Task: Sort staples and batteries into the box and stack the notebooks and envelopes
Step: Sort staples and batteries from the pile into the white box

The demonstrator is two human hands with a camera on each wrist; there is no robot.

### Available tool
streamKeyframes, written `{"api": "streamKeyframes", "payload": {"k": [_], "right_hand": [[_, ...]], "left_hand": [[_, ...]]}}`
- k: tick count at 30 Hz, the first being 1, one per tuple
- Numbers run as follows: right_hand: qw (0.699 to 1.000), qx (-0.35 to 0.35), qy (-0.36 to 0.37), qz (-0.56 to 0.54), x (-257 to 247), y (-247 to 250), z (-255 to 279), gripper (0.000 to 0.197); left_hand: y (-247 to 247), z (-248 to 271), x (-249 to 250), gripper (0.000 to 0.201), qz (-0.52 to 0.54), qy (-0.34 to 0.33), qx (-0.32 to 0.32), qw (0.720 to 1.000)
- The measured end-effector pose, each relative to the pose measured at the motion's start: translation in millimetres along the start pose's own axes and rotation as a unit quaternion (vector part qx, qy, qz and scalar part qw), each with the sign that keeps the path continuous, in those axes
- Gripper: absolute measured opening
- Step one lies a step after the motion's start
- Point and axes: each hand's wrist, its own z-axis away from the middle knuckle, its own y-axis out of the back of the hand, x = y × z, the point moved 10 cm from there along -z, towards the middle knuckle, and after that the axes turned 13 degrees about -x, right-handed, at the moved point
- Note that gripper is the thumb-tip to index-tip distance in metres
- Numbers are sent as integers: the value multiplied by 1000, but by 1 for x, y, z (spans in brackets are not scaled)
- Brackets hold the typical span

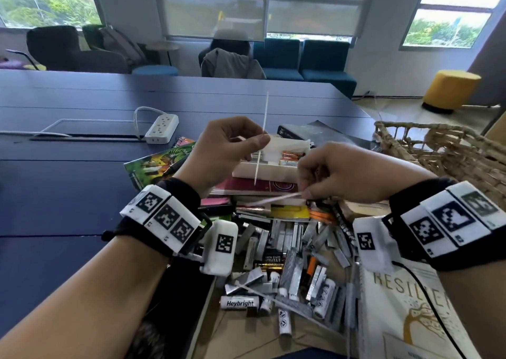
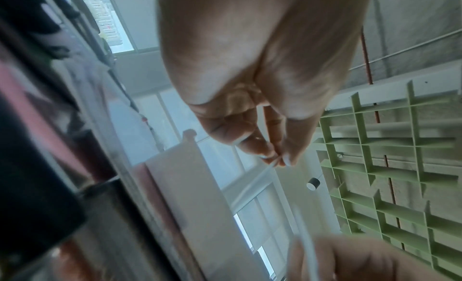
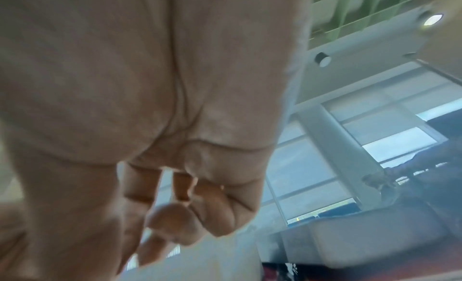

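Two hands hover over the counter (image 1: 82,145), the left hand (image 1: 219,150) pinching an upright white strip (image 1: 262,139), the right hand (image 1: 339,175) pinching another strip (image 1: 273,199), the box (image 1: 273,156) between them, loose batteries and staples (image 1: 290,265) at six o'clock.

**An office meeting and lounge room**

A long dark conference table (image 1: 82,145) with a power strip (image 1: 161,128) fills the near space. Beyond it stand teal lounge chairs (image 1: 301,60), a yellow pouf (image 1: 450,90) at far right, and windows with roller blinds (image 1: 262,5).
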Motion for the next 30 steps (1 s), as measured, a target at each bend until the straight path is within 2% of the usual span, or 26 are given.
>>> {"api": "streamKeyframes", "payload": {"k": [3,7,10,14,19,23,30], "right_hand": [[992,104,43,-54,-5,30,3,13],[949,242,94,-179,-3,57,2,11],[916,293,96,-257,8,63,-9,39],[883,327,110,-319,19,64,-23,79],[862,354,109,-348,33,62,-35,99],[862,348,99,-354,40,55,-44,99],[825,350,91,-433,60,42,-47,90]], "left_hand": [[12,-7,4,7,0,-19,22,1000],[27,-15,2,6,11,-29,46,998],[34,-20,-3,10,11,-35,61,998],[33,-26,-22,10,20,-13,47,999],[27,-30,-40,12,21,15,35,999],[22,-30,-44,13,15,22,28,999],[8,-31,-41,12,-26,35,-10,999]]}}
